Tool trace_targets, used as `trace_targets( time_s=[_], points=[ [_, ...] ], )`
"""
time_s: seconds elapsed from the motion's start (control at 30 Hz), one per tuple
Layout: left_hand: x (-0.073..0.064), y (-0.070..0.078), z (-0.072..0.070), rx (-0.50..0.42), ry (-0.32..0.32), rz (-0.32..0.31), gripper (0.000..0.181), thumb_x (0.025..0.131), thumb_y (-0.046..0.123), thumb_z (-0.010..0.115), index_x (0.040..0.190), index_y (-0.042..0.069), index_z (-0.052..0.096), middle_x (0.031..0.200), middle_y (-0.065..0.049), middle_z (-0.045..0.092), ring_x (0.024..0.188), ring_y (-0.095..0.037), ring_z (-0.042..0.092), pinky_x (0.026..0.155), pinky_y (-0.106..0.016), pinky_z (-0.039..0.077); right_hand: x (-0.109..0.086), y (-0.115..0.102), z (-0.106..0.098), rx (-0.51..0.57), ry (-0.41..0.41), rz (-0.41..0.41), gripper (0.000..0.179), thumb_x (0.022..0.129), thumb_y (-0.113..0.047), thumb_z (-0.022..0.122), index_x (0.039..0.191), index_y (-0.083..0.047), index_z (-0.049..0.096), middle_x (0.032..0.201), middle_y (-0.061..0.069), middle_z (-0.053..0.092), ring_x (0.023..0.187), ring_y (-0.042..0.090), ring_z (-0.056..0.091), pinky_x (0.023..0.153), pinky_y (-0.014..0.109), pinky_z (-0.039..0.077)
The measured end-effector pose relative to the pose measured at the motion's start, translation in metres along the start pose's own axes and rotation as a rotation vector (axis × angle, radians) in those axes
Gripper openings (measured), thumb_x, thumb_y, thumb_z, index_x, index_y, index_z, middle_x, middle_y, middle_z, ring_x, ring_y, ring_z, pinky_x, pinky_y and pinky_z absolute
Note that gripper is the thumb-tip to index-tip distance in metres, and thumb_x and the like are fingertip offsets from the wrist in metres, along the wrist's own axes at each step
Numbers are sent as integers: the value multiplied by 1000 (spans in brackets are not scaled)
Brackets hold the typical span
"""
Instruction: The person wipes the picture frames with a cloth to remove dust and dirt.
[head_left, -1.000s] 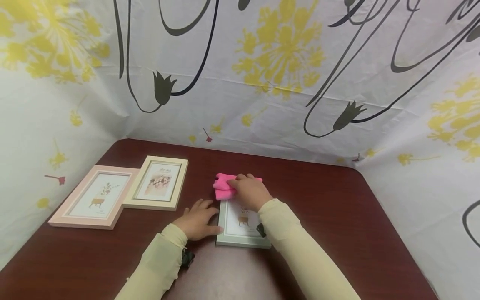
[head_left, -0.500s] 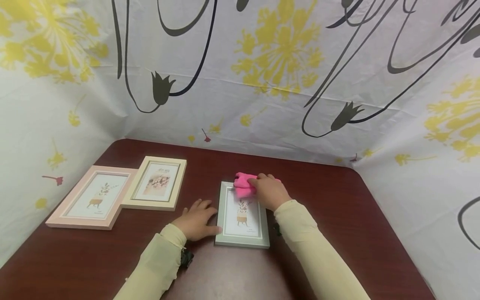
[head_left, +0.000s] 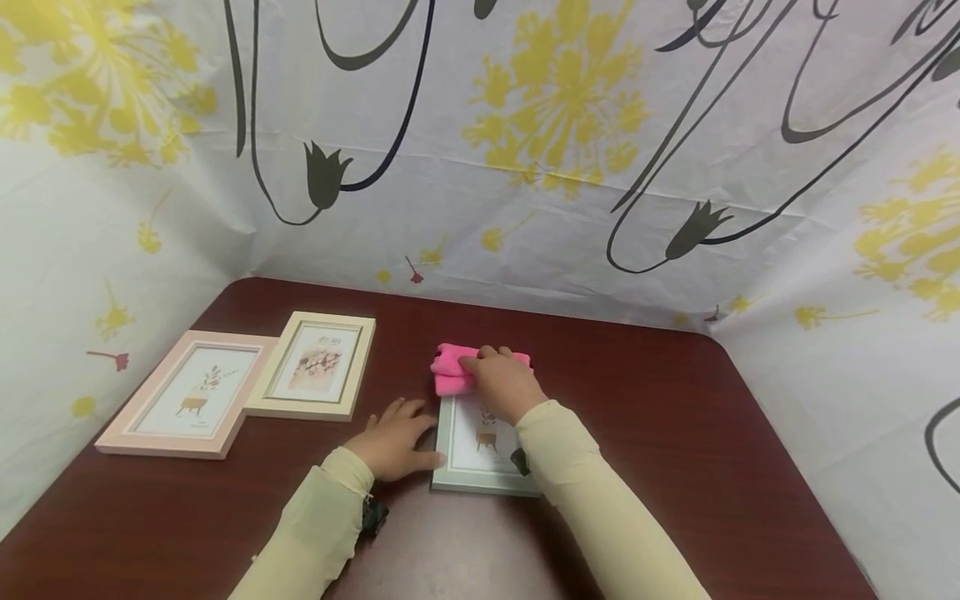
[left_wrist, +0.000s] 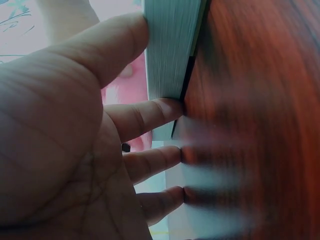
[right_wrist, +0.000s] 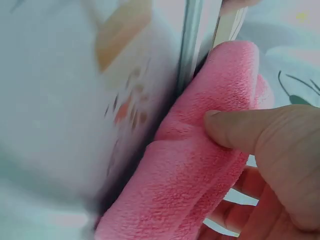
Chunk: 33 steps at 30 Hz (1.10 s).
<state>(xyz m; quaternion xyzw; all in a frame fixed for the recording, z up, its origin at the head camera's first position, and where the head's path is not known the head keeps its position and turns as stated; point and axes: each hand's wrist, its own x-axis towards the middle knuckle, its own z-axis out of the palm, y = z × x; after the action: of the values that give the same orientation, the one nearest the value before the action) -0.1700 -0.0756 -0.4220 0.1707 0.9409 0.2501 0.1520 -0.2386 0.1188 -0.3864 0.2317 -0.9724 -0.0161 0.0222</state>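
Note:
A pale green picture frame [head_left: 483,482] lies face up on the table, its far end covered by a folded pink cloth [head_left: 452,371]. My right hand [head_left: 507,385] grips that cloth and presses it against the frame's far part; in the right wrist view the thumb bears on the fluffy cloth [right_wrist: 200,135], with the fingers behind it. My left hand [head_left: 396,442] steadies the frame's left side. Its thumb touches the frame edge [left_wrist: 170,50] in the left wrist view, while the spread fingertips rest on the table beside it.
On the left of the dark red wooden table [head_left: 660,433], a pink picture frame [head_left: 123,433] lies against a cream picture frame [head_left: 296,408]. Patterned white sheeting [head_left: 450,208] rises behind the table and along both sides.
The right hand slid the cloth rightward along the frame's far end by half a second ago, and now has it back at the left. The left hand stays put.

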Motion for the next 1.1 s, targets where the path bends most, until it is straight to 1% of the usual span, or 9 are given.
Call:
trace_targets(
  time_s=[0.13,0.23,0.37,0.47,0.57,0.77,0.9,1.03,1.1],
  points=[
    [0,0,0,4,-3,-1,64,90,48,70,140,9,57,153,-19,37,145,-44,22,106,-73,21,1,-7,0,23,6,-21,49,93,-7,68,137,-26,62,125,10,63,114,32,58,89,45,54],
    [0,1,1,-1,-4,2,64,90,47,70,139,9,57,153,-20,37,144,-45,22,106,-74,21,-1,-8,0,8,2,-16,51,92,-7,70,138,-27,61,126,10,63,115,33,57,89,46,54],
    [0,1,1,-5,-2,2,62,90,46,70,139,9,58,153,-20,37,145,-45,21,106,-74,20,-5,-5,-2,-22,-13,11,52,89,-6,73,136,-26,63,121,11,64,108,31,58,83,43,56],
    [0,1,1,-4,0,4,60,90,46,69,138,10,59,153,-20,37,145,-46,21,106,-74,21,-10,-1,-6,-35,-21,44,47,87,-6,75,130,-22,67,113,11,65,97,28,57,76,39,55],
    [0,1,1,-3,5,12,59,91,45,69,136,10,60,153,-19,37,145,-46,21,105,-74,21,-15,6,-9,-46,-26,100,39,89,-9,72,126,-21,69,107,10,65,91,26,55,73,39,53],
    [1,0,1,-1,16,22,57,91,44,70,136,10,60,153,-19,37,144,-46,22,105,-74,21,-22,18,-11,-47,-24,190,38,90,-9,70,126,-22,70,106,11,65,92,28,55,72,44,54],
    [1,0,1,1,15,24,57,91,44,70,136,10,60,153,-20,37,144,-46,22,105,-74,21,-23,18,-6,-43,2,151,38,90,-7,71,125,-20,71,108,13,66,92,29,58,76,43,55],
    [0,0,2,0,15,24,58,90,45,70,136,10,60,153,-19,38,144,-45,23,105,-75,22,-19,9,0,-71,46,82,36,88,-5,74,121,-19,71,107,13,67,91,29,60,78,41,55],
    [0,0,2,2,15,24,58,90,46,70,136,11,61,152,-19,38,144,-45,23,104,-75,22,-17,2,0,-72,59,59,40,86,-4,76,122,-19,71,107,13,68,93,29,61,79,41,56]
  ],
)
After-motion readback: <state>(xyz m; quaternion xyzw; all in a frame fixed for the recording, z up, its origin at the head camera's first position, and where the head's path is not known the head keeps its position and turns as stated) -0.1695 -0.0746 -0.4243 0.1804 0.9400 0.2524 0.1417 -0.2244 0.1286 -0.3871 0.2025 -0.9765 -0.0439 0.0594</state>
